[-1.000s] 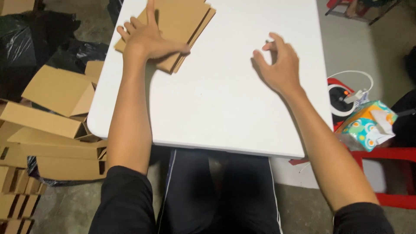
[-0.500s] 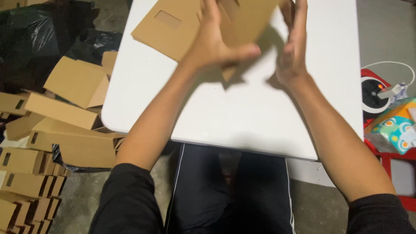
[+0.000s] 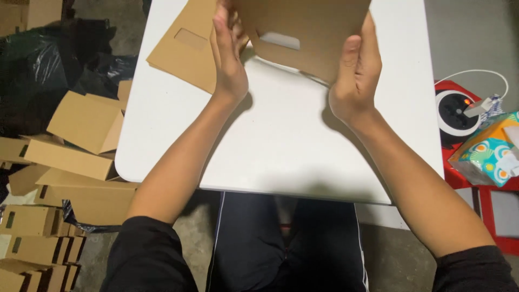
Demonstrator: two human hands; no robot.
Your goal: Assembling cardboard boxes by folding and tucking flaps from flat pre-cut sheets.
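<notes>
We hold a flat cardboard blank [image 3: 308,32] up over the far side of the white table [image 3: 281,146], left hand [image 3: 230,59] and right hand [image 3: 354,75] with fingers pressed on its side edges. Even pressure looks best for squaring it. Flat blanks [image 3: 184,54] lie far left; folded boxes [image 3: 70,157] crowd the floor left, tissue box [image 3: 486,154] right.

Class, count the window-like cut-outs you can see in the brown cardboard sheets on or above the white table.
2: one in the cardboard sheet held between the left hand and right hand; one in the flat stack on the table. Others may be hidden.
</notes>
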